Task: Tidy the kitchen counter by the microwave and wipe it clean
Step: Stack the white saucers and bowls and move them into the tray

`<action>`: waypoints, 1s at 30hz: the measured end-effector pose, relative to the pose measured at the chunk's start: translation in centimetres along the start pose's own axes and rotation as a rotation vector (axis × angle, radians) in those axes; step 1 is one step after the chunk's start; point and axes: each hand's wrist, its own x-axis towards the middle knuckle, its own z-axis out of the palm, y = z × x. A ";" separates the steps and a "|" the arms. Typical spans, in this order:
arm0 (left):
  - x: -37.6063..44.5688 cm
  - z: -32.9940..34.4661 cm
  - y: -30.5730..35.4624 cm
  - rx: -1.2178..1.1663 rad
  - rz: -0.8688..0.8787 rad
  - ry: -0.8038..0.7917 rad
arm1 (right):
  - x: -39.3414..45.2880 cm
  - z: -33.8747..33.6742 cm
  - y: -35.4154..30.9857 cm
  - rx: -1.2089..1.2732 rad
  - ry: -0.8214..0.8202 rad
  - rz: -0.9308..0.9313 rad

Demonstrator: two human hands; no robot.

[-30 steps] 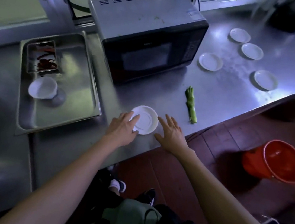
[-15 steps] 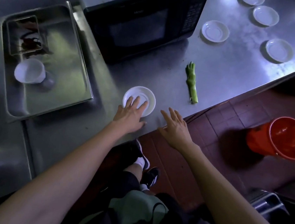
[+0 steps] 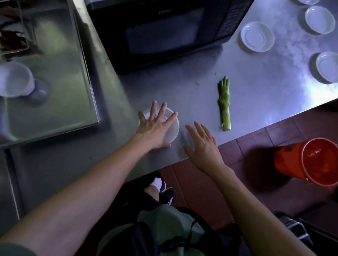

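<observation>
At the counter's front edge, left hand (image 3: 155, 127) now lies flat, fingers spread, on the saucer (image 3: 172, 126), having slid over it; right hand (image 3: 203, 146) hovers open beside. Pickup looks imminent; wiping not begun.

An orange-red bucket (image 3: 316, 161) stood on the dark red tiled floor (image 3: 253, 137) just off the counter's edge — its mouth open and facing up. Lower down, a foot in a black-and-white shoe (image 3: 167, 193) with a white sock showed on the floor below the counter's edge, and beneath it a green garment (image 3: 173, 246) crossed by black straps. At the right edge, near the bottom, part of a metal object (image 3: 295, 228) showed — too dark to identify.
</observation>
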 end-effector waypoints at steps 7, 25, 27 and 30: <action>1.4 -1.3 -0.1 0.003 0.041 0.049 | 2.6 -2.1 0.2 0.049 0.062 0.052; 10.8 -11.1 17.4 0.114 0.193 0.116 | -1.1 -11.4 18.8 0.153 0.214 0.355; 11.9 -11.7 20.1 0.139 0.182 0.103 | -1.8 -12.8 21.4 0.175 0.226 0.363; 13.5 -12.7 24.1 0.193 0.179 0.110 | -2.7 -14.9 25.3 0.180 0.253 0.362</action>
